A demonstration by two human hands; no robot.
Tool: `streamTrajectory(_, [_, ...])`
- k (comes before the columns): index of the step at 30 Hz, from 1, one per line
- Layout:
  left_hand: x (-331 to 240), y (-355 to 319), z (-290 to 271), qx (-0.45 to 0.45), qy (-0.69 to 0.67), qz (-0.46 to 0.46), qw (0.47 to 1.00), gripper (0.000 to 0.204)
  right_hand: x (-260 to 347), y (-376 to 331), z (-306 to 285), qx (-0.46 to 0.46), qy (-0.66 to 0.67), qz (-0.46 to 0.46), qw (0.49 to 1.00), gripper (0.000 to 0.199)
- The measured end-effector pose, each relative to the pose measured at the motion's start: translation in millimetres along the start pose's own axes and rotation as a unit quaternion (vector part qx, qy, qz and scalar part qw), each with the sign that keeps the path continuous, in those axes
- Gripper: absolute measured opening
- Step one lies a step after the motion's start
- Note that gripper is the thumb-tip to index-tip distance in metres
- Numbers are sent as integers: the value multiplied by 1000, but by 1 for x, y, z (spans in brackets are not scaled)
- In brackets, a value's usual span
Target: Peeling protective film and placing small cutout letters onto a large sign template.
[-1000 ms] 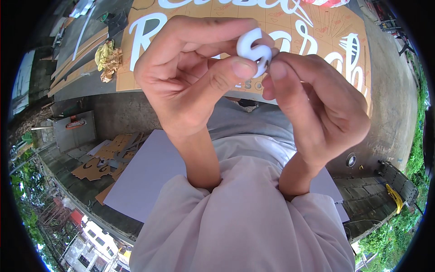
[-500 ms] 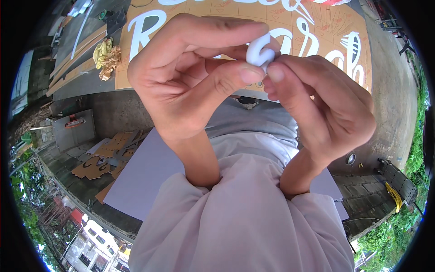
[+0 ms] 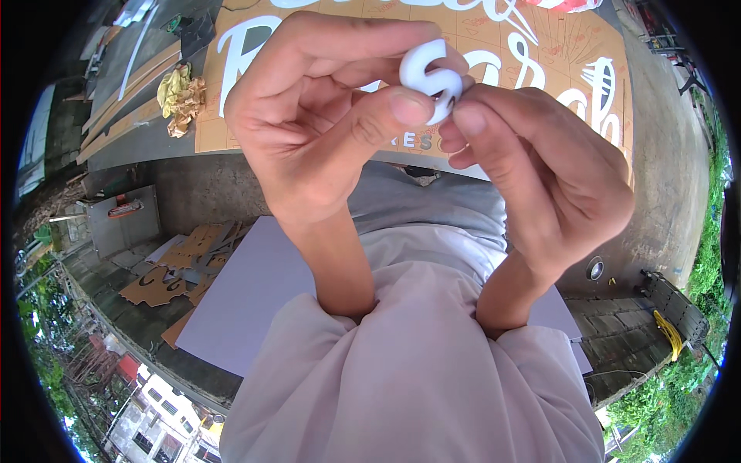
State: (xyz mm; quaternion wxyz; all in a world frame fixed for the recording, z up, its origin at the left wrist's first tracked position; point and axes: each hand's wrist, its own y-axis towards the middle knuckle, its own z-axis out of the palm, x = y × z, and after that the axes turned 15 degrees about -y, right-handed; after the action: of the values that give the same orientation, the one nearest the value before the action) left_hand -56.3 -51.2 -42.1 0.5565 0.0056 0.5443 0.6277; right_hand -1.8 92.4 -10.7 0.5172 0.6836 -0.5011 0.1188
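Raised over the table is a small white curved letter piece (image 3: 417, 71), its face toward me and its body tilted a little. My left hand (image 3: 301, 147) pinches it from the left, the index finger along its top and the thumb on its lower left. At the letter's right edge, my right hand (image 3: 552, 170) closes thumb and index finger on it; the exact contact is partly hidden by the fingertips. Beneath the hands lies a brown board (image 3: 571, 42) with large white letters (image 3: 247, 50) on it. Several small letters (image 3: 417, 141) show along the board's near edge.
Crumpled yellow-brown paper (image 3: 181, 100) lies left of the board, near long strips (image 3: 127, 96). Cut brown scraps (image 3: 166, 282) and a large pale sheet (image 3: 239, 301) lie lower left. A dark perforated rack (image 3: 675, 305) with a yellow bundle (image 3: 668, 333) stands at right.
The white letter has turned so more of its curved face shows, and it has shifted slightly left and up. My left thumb and index finger have moved with it; the right hand has shifted slightly.
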Motion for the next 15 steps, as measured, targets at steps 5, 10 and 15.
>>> streamTrajectory(5, [0, 4, 0, 8, 26, -6, 1000, 27, -2, 5, -6, 16, -51, -44, 998, 8])
streamTrajectory(10, [-3, 5, -8, 28, 34, -2, 999, 27, 1, 8, 0, 30, -59, -21, 998, 7])
streamTrajectory(15, [-1, 6, -13, 29, 19, 2, 999, 28, 2, 9, 8, 7, -22, 31, 999, 6])
